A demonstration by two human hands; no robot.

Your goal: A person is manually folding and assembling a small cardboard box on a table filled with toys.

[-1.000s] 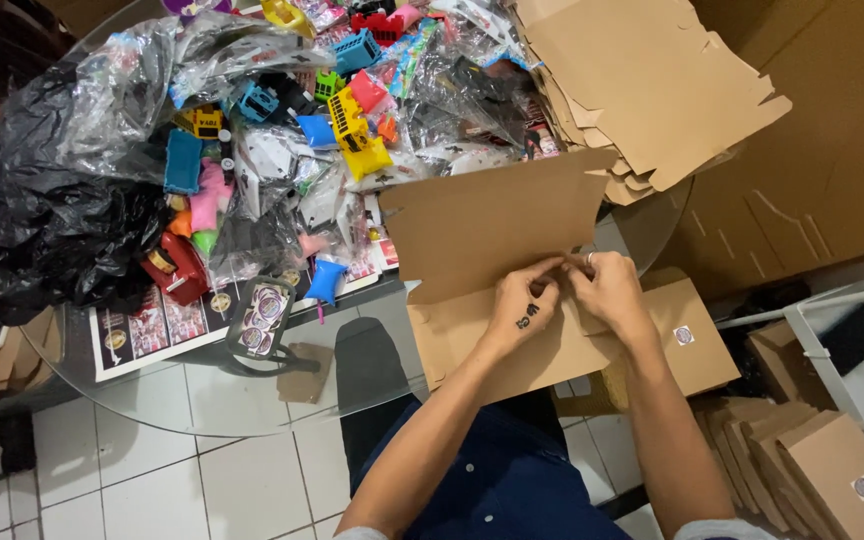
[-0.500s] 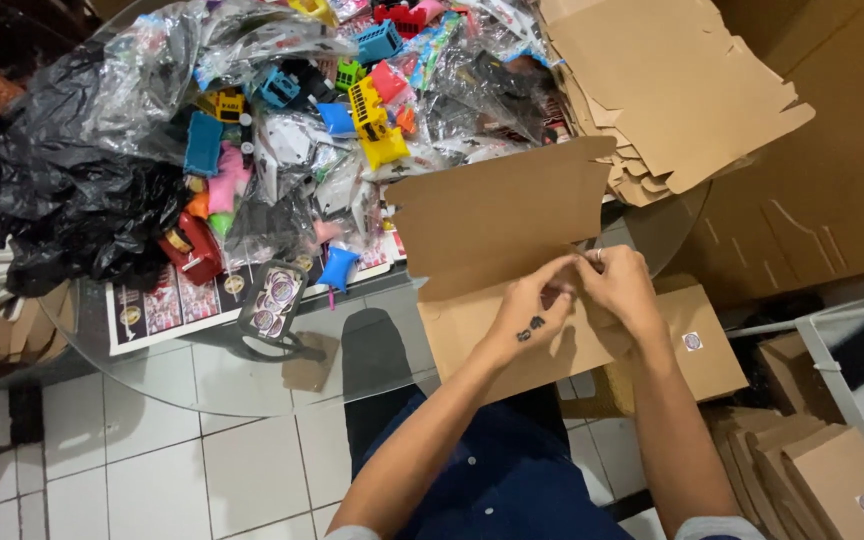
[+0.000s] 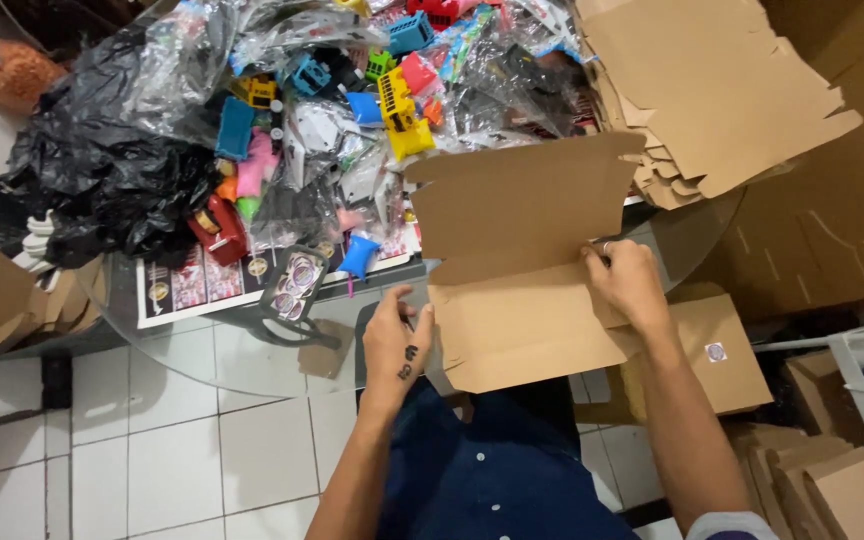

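Observation:
A flat brown cardboard box blank [image 3: 522,270] lies partly folded over the edge of a round glass table [image 3: 202,350], its upper flap standing up. My left hand [image 3: 397,340] grips the blank's left edge with thumb and fingers. My right hand [image 3: 627,285] pinches the right edge at the fold line. Both hands are spread apart across the blank's width. My dark blue shirt shows below.
A heap of bagged plastic toys [image 3: 352,110] and a black plastic bag [image 3: 102,180] cover the table's far side. A stack of flat cardboard blanks [image 3: 712,90] sits at the upper right. Folded boxes [image 3: 832,470] and one with a round sticker [image 3: 717,355] lie on the right. White tiled floor is at left.
My hands were close together at the middle of the blank; they have spread out to its left and right edges, and the blank has opened wider with its flap raised.

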